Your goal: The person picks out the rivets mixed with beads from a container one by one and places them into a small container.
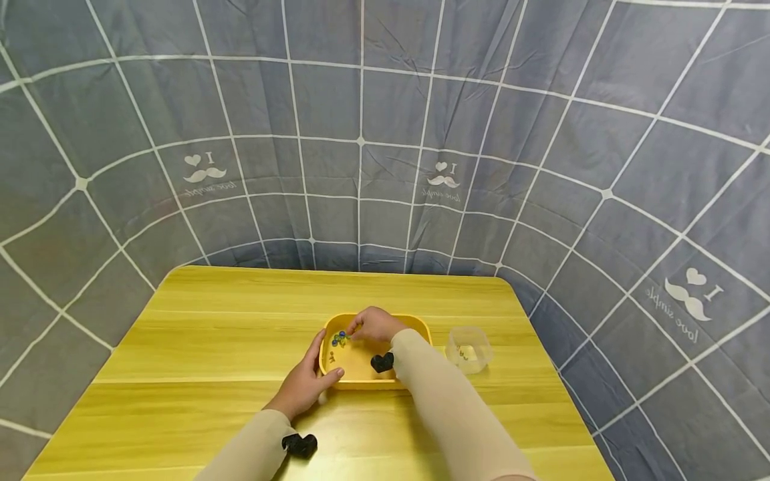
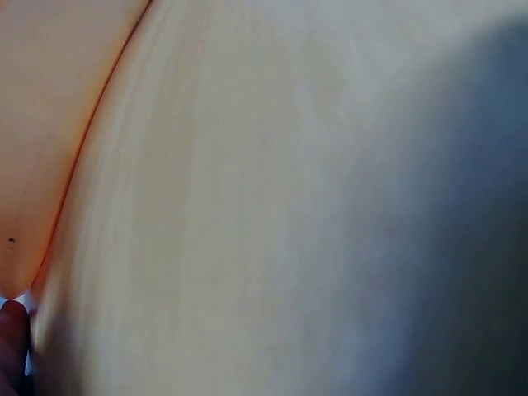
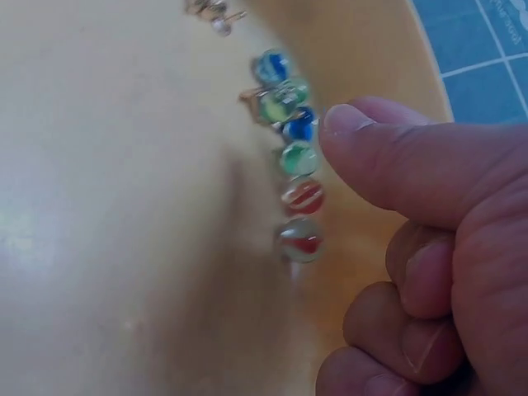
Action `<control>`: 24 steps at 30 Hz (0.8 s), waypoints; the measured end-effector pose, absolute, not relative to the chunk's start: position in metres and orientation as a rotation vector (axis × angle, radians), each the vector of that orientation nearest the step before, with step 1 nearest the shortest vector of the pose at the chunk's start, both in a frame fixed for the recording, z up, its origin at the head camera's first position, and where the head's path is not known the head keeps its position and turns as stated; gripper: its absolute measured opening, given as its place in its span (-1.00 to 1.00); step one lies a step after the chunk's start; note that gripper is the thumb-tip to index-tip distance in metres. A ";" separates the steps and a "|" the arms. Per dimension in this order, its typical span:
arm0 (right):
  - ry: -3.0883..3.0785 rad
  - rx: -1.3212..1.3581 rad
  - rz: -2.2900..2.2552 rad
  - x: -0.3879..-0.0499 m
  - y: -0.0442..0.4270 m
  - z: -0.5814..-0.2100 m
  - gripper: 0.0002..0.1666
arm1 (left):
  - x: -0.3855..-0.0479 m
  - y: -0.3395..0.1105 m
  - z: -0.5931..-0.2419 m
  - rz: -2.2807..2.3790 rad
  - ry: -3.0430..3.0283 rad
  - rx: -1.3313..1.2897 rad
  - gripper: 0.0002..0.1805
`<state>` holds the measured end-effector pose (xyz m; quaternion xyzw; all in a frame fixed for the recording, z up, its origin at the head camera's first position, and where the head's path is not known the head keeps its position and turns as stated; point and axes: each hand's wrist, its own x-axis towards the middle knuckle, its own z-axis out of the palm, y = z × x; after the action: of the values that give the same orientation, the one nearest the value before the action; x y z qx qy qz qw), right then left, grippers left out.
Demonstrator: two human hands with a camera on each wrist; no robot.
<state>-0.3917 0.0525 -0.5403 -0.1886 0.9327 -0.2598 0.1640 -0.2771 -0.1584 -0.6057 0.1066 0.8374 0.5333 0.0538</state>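
A yellow plastic tray (image 1: 361, 371) sits on the table, seen in the head view. My left hand (image 1: 303, 383) grips its left end, with the thumb at the front rim; in the left wrist view only a fingertip (image 2: 11, 338) shows beside the tray wall (image 2: 49, 124). Inside the tray, my right hand (image 1: 379, 325) is beside a row of glass marbles (image 3: 299, 158), blue, green and red-striped. Its thumb and index finger come together close to a blue marble (image 3: 299, 125); whether they pinch anything is hidden. Small gold-coloured metal pieces (image 3: 213, 10) lie near the marbles.
A clear plastic container (image 1: 478, 361) with a few small pieces in it stands right of the tray. The wood-grain table (image 1: 228, 347) reaches back to a grey gridded curtain (image 1: 331, 167). My right forearm crosses the tray's front right corner.
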 end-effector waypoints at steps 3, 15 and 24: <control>2.629 -0.513 -0.766 -0.392 0.052 -0.544 -0.89 | -0.278 -0.157 -0.605 1.622 2.552 0.315 0.08; 2.597 -0.540 -0.746 -0.382 0.042 -0.548 -0.84 | -0.275 -0.156 -0.608 1.589 2.592 0.311 0.07; 2.623 -0.576 -0.731 -0.382 0.042 -0.554 -0.78 | -0.279 -0.158 -0.609 1.593 2.601 0.322 0.07</control>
<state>-0.3816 0.0421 -0.5545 -0.2035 0.9274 -0.2584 0.1783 -0.2790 -0.1575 -0.6090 0.1051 0.8474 0.5191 0.0374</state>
